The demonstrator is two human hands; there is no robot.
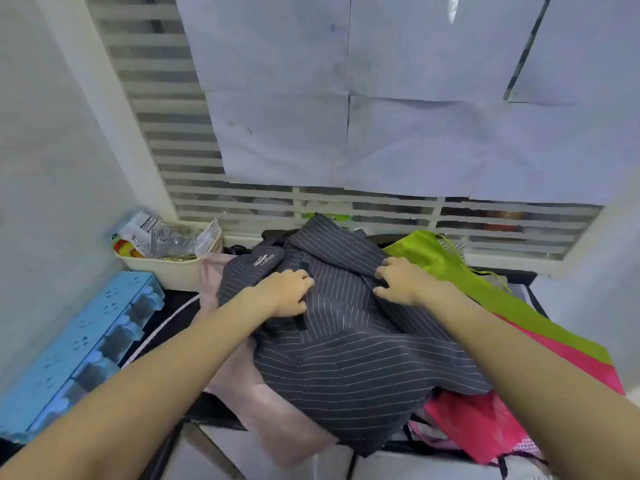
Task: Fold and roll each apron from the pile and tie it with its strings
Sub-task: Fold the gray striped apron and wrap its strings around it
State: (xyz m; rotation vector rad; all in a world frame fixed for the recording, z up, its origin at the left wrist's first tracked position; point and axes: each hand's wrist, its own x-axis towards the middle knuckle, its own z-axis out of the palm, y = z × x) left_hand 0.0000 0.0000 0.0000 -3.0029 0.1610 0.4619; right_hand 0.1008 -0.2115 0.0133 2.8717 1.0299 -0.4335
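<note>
Both hands on dark pinstriped apron (346,344) atop pile, centre. Left hand (289,292) fingers curled, bunching cloth; right hand (401,280) gripping fold. Green apron (460,271) & pink apron (485,424) to right.

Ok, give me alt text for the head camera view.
Both hands, left hand and right hand, grip a dark grey pinstriped fabric apron atop a pile, over a pale pink cloth, beside a lime green cloth.
</note>
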